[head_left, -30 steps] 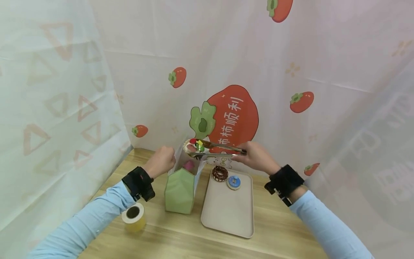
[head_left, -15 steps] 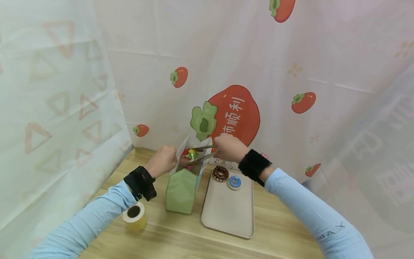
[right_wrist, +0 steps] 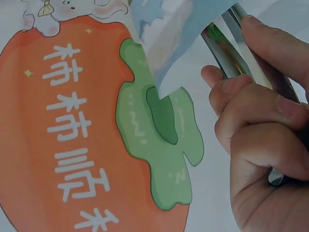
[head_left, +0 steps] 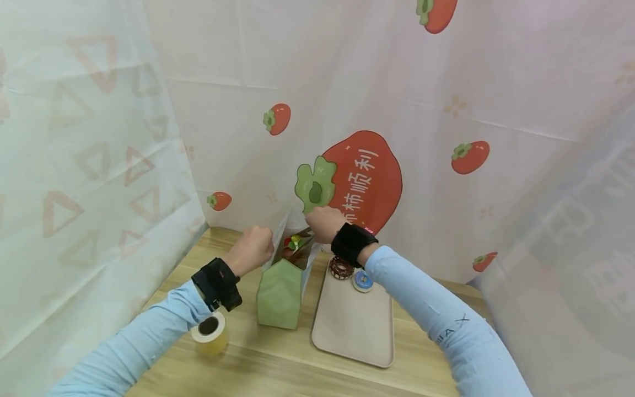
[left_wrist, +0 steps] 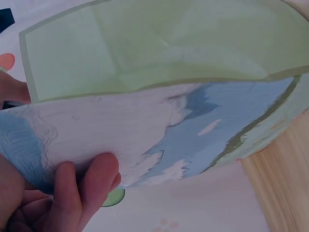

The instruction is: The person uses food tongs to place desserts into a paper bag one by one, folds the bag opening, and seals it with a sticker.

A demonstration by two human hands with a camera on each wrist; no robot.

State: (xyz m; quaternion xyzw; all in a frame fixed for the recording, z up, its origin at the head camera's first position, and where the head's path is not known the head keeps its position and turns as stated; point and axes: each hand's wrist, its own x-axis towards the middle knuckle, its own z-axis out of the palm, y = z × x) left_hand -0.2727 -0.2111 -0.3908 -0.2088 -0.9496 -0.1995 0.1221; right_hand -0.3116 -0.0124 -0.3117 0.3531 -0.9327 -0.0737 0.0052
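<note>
A green paper bag (head_left: 279,298) stands upright on the table, its top open. At the bag's upper left edge my left hand (head_left: 252,249) grips the paper; in the left wrist view its fingers (left_wrist: 99,179) lie against the bag's cloud-printed side. My right hand (head_left: 324,224) is over the bag's right edge, fingers curled round metal tongs (right_wrist: 279,84). Down inside the bag's mouth is a cake-like pastry (head_left: 295,242) with red, yellow and green topping, the tongs' tips beside it. The lower part of the pastry is hidden by the bag.
Right of the bag lies a beige tray (head_left: 352,336) with a chocolate doughnut (head_left: 341,269) and a blue-iced doughnut (head_left: 363,281) at its far end. A roll of yellow tape (head_left: 210,335) stands left of the bag. A printed curtain (head_left: 238,138) hangs behind the table.
My right hand has moved left and over the bag, and the tongs have carried the pastry from above the opening down into it. My left hand has kept its place at the bag's edge.
</note>
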